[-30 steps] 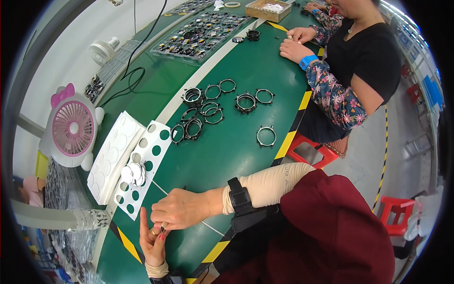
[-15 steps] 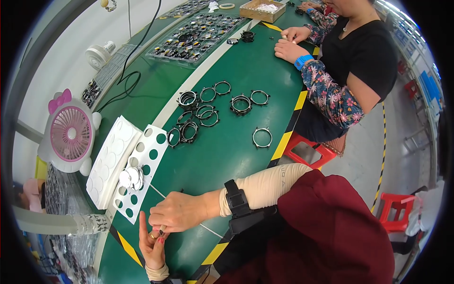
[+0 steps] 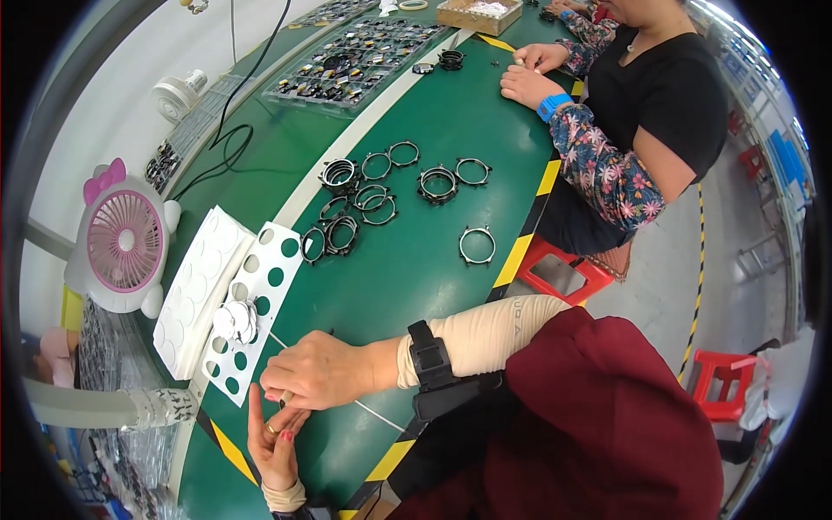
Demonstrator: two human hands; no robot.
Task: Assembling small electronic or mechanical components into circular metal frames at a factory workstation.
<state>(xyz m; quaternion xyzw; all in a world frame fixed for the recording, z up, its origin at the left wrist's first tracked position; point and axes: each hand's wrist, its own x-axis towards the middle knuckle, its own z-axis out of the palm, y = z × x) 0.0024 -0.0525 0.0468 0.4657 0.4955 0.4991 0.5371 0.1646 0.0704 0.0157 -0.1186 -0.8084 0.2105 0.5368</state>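
Bearing dark characters, a taped grey tube [image 3: 160, 407] sits near a white round-holed sheet [image 3: 257, 282]; the left hand [image 3: 277, 451], forefinger extended, meets the curled right hand [image 3: 319, 371], either grip's closure and contents unclear; grey letters mark a beige fabric sleeve [image 3: 494, 336].

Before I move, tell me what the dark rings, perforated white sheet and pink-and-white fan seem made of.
Dark rings: probably metal, perhaps hard plastic; glossy, with bright glints along the rims. Perforated sheet: likely paper or thin card, matte white with round holes. Fan: apparently moulded plastic, smooth, in pink and white.
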